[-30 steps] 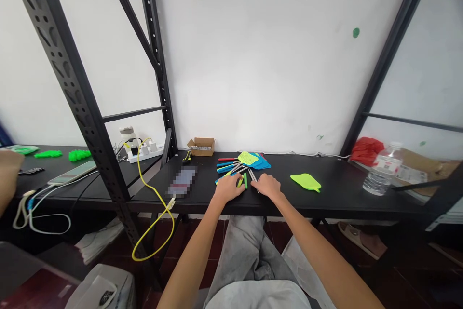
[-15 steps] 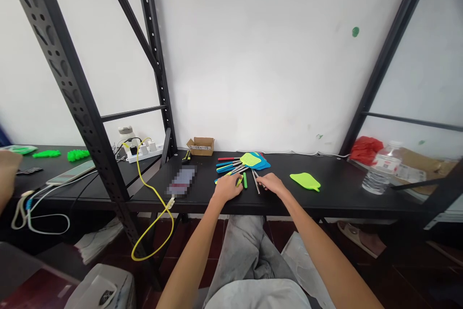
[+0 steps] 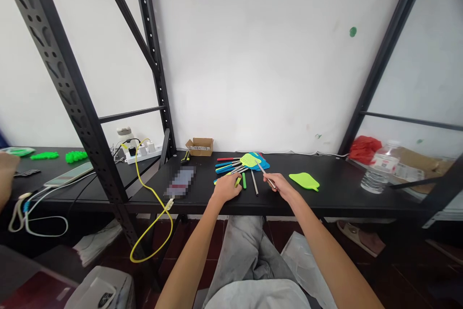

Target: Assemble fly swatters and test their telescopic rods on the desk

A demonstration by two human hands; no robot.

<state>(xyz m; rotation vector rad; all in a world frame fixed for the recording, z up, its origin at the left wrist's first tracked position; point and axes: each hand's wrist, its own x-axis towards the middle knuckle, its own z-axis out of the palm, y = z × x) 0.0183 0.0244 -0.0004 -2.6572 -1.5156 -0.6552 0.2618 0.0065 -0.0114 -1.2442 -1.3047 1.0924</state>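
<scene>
- silver rod [image 3: 261, 168]: pinched in right hand [image 3: 279, 186] fingers, closed round near end; far end juts forward-left, toward swatter pile [image 3: 249, 160]
- second rod [image 3: 255, 184]: on table [image 3: 336, 193] between hands
- green tube [image 3: 244, 181]: just beside left hand [image 3: 226, 188]
- left fingers: curled by yellow piece [image 3: 238, 181], can't tell if gripping
- leaf-shaped swatter head [image 3: 304, 181]: right of right hand

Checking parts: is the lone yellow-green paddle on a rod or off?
Off: the paddle lies on the table, its stub bare.
</scene>
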